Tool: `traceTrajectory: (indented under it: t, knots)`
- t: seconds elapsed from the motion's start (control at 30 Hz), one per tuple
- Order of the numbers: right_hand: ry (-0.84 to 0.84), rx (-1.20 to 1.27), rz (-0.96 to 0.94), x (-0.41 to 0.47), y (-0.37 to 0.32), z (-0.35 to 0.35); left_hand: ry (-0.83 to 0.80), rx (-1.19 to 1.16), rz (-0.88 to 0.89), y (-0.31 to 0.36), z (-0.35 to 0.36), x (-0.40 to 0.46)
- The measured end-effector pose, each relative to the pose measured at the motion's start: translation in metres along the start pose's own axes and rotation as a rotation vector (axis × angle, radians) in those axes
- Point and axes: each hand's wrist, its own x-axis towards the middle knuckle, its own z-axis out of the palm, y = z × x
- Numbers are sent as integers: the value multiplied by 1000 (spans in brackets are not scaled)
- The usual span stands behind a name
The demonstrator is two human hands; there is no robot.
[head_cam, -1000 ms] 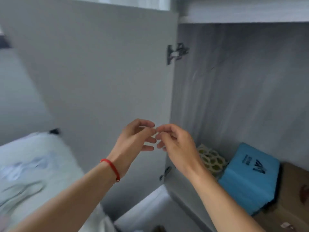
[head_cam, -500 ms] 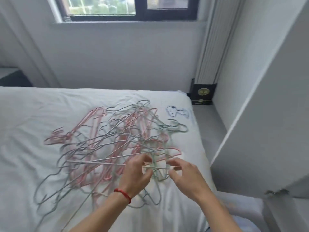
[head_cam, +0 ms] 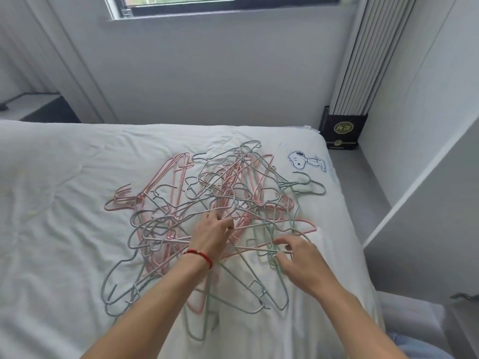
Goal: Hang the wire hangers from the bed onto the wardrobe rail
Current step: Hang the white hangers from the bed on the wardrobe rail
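Head view: your left hand (head_cam: pixel 212 235) and right hand (head_cam: pixel 298 252), fingers curled into tangled pink, grey, green wire hangers (head_cam: pixel 207 218) on white bed (head_cam: pixel 51 203); grip unclear. Isolate one hook, lift slowly, shake loose.

Wire hangers (head_cam: pixel 217 211): pink, grey and pale green — tangled. Bed sheet (head_cam: pixel 51 203) white, with a black-and-white cartoon dog print (head_cam: pixel 305 161). Wrist cord (head_cam: pixel 199 255) red — possibly thread.

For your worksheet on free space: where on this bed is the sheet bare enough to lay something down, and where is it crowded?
Bare sheet runs left of the hanger pile, and in a strip between pile and wall. Crowded: the middle, where the left hand and right hand reach in, and the cartoon dog print's corner.
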Motion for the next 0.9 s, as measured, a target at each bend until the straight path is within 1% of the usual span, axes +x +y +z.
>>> traceTrajectory:
  t: [0.13,0.23,0.3,0.33,0.4,0.47,0.5,0.57,0.6,0.67,0.73,0.8,0.83,0.9]
  knots:
    - [55,22,1,1,1,-1,92,66,126,-3,-5,0]
    - [75,23,17,1,5,3,44,99,149,-3,-7,-2]
    - [61,-44,44,4,11,7,27,147,167,0,-8,-3]
    - [29,-92,73,6,13,9,55,169,166,0,-9,-3]
    - [-42,-123,151,9,15,12,127,177,65,-2,-13,1]
    - [-42,-115,185,12,20,17,109,173,-45,-7,-17,5]
    - [-23,-113,182,13,21,20,79,186,-67,-8,-19,5]
    - [-2,-79,174,13,23,23,49,233,-27,-11,-24,5]
    - [8,-50,166,11,22,23,67,241,17,-13,-27,4]
    - [50,13,135,7,24,21,95,196,70,-13,-39,4]
    - [116,85,98,2,27,13,53,118,88,-10,-55,4]
    - [201,140,58,-2,29,2,-27,76,75,4,-78,1]
    - [240,149,38,-5,30,-4,-86,18,47,11,-89,0]
    - [313,174,19,-10,31,-18,-249,-248,-31,27,-108,0]
